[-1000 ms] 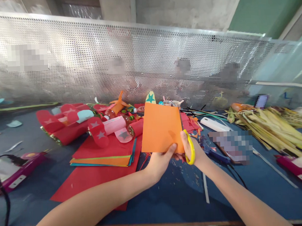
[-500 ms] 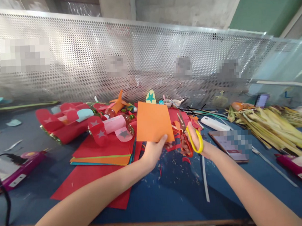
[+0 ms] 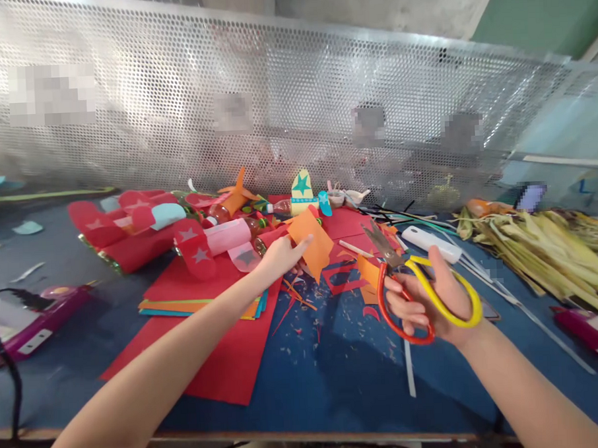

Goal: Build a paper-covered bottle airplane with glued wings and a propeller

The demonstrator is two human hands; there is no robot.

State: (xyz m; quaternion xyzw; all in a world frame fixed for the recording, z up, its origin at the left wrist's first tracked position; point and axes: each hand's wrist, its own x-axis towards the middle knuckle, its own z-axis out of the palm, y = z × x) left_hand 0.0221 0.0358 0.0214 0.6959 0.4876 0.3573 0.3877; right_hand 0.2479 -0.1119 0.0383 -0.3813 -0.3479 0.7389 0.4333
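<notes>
My left hand [image 3: 283, 256] pinches a piece of orange paper [image 3: 312, 242], which is tilted above the middle of the table. On the right, my right hand [image 3: 431, 297] holds a pair of scissors [image 3: 387, 253] with one red and one yellow handle loop; the blades point up and left, nearly closed. Below the blades lie orange paper scraps [image 3: 369, 272] and a cut red paper piece [image 3: 342, 279]. A stack of coloured paper sheets [image 3: 187, 285] sits left of my left hand, over a large red sheet [image 3: 225, 359].
Paper-covered bottle crafts [image 3: 227, 237] crowd the back left, and a decorated bottle [image 3: 281, 207] lies at the centre back. Purple glue guns [image 3: 45, 321] rest at both sides. Dried husks [image 3: 558, 252] and a white tool [image 3: 431, 243] are on the right. A perforated metal screen [image 3: 317, 91] stands behind.
The orange paper has moved left and turned on edge with my left hand. My right hand has drawn the scissors right and nearer, away from the paper.
</notes>
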